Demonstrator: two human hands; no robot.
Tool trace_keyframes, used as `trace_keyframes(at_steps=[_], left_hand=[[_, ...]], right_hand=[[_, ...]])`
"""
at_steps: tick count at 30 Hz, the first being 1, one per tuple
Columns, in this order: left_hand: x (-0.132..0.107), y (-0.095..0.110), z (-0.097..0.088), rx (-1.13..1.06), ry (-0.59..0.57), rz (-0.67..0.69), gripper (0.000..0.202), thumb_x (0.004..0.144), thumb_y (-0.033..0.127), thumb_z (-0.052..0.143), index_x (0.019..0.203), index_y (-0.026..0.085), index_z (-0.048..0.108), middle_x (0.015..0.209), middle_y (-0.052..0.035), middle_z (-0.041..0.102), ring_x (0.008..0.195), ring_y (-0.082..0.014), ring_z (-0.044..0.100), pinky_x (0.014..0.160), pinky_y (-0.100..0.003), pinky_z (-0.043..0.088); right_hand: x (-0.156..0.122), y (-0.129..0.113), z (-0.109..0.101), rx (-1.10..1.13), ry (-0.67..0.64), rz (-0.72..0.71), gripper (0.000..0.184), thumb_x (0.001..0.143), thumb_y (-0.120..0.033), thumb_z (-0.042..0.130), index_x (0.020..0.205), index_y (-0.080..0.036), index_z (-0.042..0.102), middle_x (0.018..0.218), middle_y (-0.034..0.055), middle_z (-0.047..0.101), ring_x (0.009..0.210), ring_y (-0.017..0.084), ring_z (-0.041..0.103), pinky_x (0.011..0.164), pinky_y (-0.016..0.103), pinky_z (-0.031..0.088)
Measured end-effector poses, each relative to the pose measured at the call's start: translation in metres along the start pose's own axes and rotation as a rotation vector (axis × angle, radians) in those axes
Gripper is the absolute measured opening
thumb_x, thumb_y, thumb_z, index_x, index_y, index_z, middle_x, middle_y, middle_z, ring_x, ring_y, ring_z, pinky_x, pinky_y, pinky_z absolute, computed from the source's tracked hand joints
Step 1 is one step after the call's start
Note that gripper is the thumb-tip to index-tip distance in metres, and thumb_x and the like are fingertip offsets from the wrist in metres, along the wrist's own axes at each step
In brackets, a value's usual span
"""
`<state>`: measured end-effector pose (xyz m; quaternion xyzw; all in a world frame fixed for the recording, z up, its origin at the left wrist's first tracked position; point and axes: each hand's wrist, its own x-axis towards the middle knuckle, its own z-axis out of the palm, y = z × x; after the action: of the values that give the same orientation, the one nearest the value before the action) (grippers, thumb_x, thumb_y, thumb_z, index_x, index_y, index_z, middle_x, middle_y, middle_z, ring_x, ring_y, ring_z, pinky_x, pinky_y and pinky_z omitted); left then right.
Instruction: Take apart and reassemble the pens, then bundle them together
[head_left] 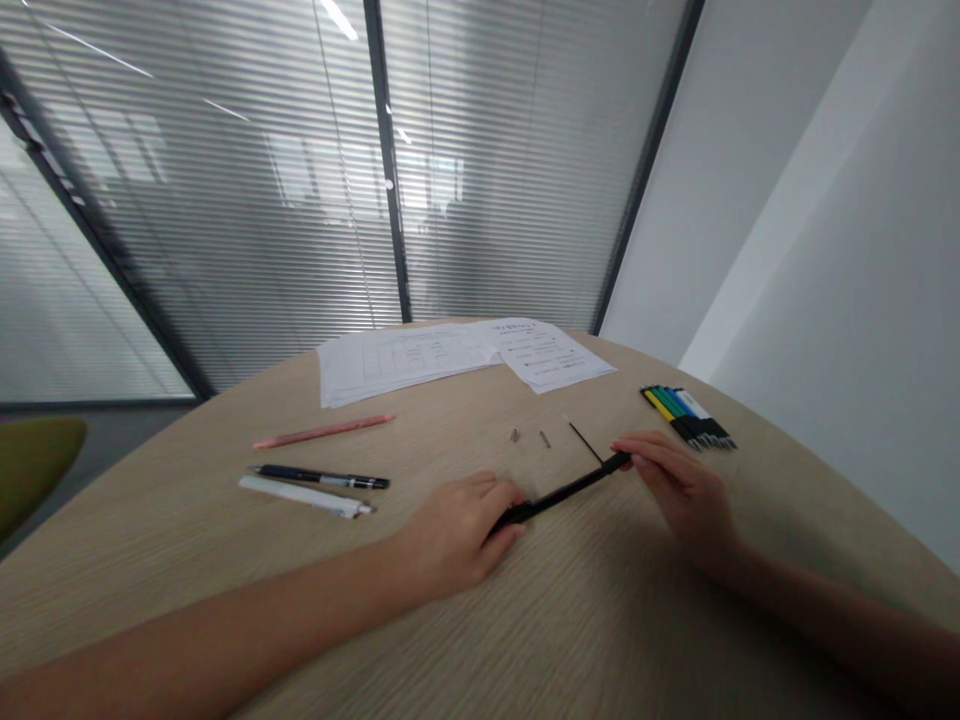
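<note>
Gripping at both ends: a left hand [457, 535] curls closed around the near end of a slim black pen barrel [566, 490], and a right hand [679, 490] pinches its far end between thumb and fingers. The barrel slants across a round wood-grain table [187, 560], from near left to far right. It looks light, stiff and probably smooth enough to slip, so its two ends seem the surest places to hold. Just beyond it lie a thin black rod [585, 442] and two tiny metal parts [544, 439]. To the left rest a pink pencil [322, 432], a black pen [321, 477] and a white tube [304, 496]. To the far right sits a row of yellow, green, blue and white pens [686, 415], and printed papers [465, 360] lie at the far edge, before a glass partition with blinds [225, 200].
</note>
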<state>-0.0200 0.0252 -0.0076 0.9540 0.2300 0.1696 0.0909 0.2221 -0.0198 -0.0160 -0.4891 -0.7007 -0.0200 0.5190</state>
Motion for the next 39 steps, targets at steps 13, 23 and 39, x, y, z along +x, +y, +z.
trace_keyframes(at_steps=[13, 23, 39], left_hand=[[0.0, 0.002, -0.001, 0.061, -0.019, -0.023, 0.02, 0.082, 0.025, 0.035, 0.093, 0.014, 0.048, 0.077, -0.007, 0.056, 0.07, -0.0182, 0.053, 0.061, -0.029, 0.042], [0.0, 0.001, 0.0, 0.049, -0.009, -0.033, 0.022, 0.082, 0.025, 0.035, 0.095, 0.014, 0.05, 0.079, -0.007, 0.057, 0.072, -0.0181, 0.053, 0.063, -0.03, 0.043], [0.0, 0.001, 0.0, 0.112, 0.019, 0.028, 0.024, 0.082, 0.025, 0.034, 0.094, 0.013, 0.051, 0.075, -0.007, 0.057, 0.067, -0.0171, 0.052, 0.059, -0.028, 0.043]], right_hand=[[-0.002, -0.001, -0.001, 0.076, -0.035, 0.022, 0.019, 0.081, -0.019, 0.042, 0.088, -0.019, 0.06, 0.085, 0.0051, 0.059, 0.07, 0.014, 0.057, 0.064, 0.026, 0.048], [-0.007, 0.002, 0.001, 0.26, -0.051, 0.259, 0.017, 0.079, -0.024, 0.045, 0.087, -0.019, 0.06, 0.082, 0.0027, 0.059, 0.067, 0.012, 0.056, 0.062, 0.024, 0.046], [-0.011, 0.001, 0.005, 0.438, -0.01, 0.474, 0.017, 0.076, -0.029, 0.05, 0.085, -0.019, 0.061, 0.081, 0.004, 0.06, 0.067, 0.013, 0.056, 0.066, 0.027, 0.046]])
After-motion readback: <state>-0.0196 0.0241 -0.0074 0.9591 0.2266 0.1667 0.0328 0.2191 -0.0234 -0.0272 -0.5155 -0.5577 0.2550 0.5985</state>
